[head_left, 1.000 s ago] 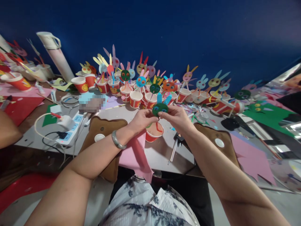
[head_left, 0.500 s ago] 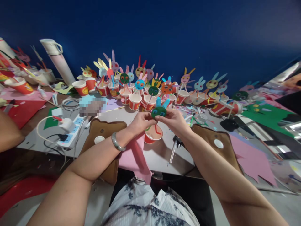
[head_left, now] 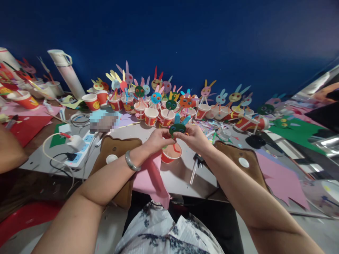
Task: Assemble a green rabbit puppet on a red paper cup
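Observation:
Between my hands is a green paper rabbit head [head_left: 177, 129] with blue ears, held just above a red paper cup [head_left: 171, 155]. My left hand [head_left: 159, 138] pinches its left edge. On the opposite edge, my right hand [head_left: 194, 135] has thumb and fingers closed. A red strip and a bit of green hang below the head over the cup's mouth; how they join is hidden by my fingers. Pink paper [head_left: 149, 176] lies under my left forearm. A glue gun [head_left: 195, 167] with a clear stick rests beside my right wrist.
Several finished rabbit cups [head_left: 150, 116] line the back by the blue wall. A power strip [head_left: 81, 151] with cables lies left. Brown pads [head_left: 242, 164] flank the work spot. Paper scraps [head_left: 212, 128] and a white thermos [head_left: 66, 74] stand further back. Another person's arm [head_left: 10, 150] reaches in at left.
The green rabbit head now tips back a little, its face less turned to me. Both hands keep their grip above the cup. The view has shifted slightly.

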The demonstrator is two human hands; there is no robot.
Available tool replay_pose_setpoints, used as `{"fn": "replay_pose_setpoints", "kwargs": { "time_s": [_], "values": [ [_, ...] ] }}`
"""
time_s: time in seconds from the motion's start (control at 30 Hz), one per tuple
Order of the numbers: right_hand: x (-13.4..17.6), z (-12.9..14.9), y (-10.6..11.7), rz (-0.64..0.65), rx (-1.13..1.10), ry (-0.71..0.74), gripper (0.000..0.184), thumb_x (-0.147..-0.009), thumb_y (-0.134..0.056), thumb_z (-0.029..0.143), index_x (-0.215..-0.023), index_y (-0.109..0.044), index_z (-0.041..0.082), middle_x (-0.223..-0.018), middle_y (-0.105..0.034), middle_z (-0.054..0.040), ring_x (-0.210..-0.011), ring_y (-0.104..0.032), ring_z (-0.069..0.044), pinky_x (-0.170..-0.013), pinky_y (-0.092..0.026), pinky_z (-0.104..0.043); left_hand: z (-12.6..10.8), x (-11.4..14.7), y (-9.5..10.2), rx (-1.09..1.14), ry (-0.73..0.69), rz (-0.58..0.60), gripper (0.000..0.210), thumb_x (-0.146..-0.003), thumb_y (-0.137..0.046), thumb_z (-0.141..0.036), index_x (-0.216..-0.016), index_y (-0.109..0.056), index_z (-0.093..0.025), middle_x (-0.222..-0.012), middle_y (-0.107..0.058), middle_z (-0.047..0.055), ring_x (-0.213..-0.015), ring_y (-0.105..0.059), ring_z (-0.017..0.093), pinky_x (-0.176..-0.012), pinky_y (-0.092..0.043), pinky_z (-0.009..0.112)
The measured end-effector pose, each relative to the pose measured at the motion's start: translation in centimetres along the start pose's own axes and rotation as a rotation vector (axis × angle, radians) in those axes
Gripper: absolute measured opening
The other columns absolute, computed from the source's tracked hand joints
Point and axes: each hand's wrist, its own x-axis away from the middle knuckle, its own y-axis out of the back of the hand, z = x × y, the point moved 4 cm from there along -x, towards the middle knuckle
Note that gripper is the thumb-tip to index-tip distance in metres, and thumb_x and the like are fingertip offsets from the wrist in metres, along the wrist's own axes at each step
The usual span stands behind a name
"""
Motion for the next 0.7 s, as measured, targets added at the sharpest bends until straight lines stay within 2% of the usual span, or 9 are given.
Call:
{"fn": "replay_pose_setpoints", "kwargs": {
  "time_s": [0.2,0.43,0.57,0.7],
  "values": [
    [-0.1,0.6,0.0,0.039,-0.007,0.035,0.023,-0.077,-0.075,0.04,-0.08,-0.074,0.017,-0.077,-0.074,-0.002,-0.072,-0.065,-0.019,-0.072,-0.051,-0.032,0.6,-0.2,0.1,-0.102,-0.003,-0.029,0.015,-0.064,-0.076,-0.019,-0.077,-0.073,-0.011,-0.072,-0.069,0.003,-0.068,-0.06,0.013,-0.068,-0.044,0.026],
    [0.0,0.2,-0.1,-0.063,-0.055,0.018,0.028,-0.073,-0.079,0.045,-0.08,-0.073,0.018,-0.074,-0.072,-0.0017,-0.069,-0.063,-0.019,-0.069,-0.05,-0.033,0.8,-0.3,0.3,-0.117,-0.019,-0.033,0.012,-0.064,-0.076,-0.018,-0.073,-0.071,-0.012,-0.074,-0.07,0.003,-0.071,-0.062,0.014,-0.071,-0.046,0.026],
    [0.1,0.1,-0.5,-0.046,-0.071,-0.003,0.031,-0.073,-0.078,0.047,-0.082,-0.072,0.017,-0.076,-0.072,-0.003,-0.069,-0.063,-0.019,-0.068,-0.05,-0.033,1.1,-0.5,0.2,-0.106,-0.033,-0.028,0.01,-0.064,-0.075,-0.016,-0.072,-0.071,-0.011,-0.072,-0.07,0.003,-0.07,-0.062,0.014,-0.071,-0.047,0.026],
    [0.3,0.3,-0.4,-0.002,-0.044,-0.01,0.035,-0.074,-0.078,0.046,-0.093,-0.07,0.017,-0.088,-0.073,-0.0056,-0.081,-0.066,-0.022,-0.076,-0.052,-0.036,1.3,-0.5,0.4,-0.091,-0.005,-0.048,0.017,-0.063,-0.077,-0.015,-0.078,-0.071,-0.01,-0.075,-0.07,0.004,-0.071,-0.062,0.015,-0.07,-0.048,0.027]
  ]
}}
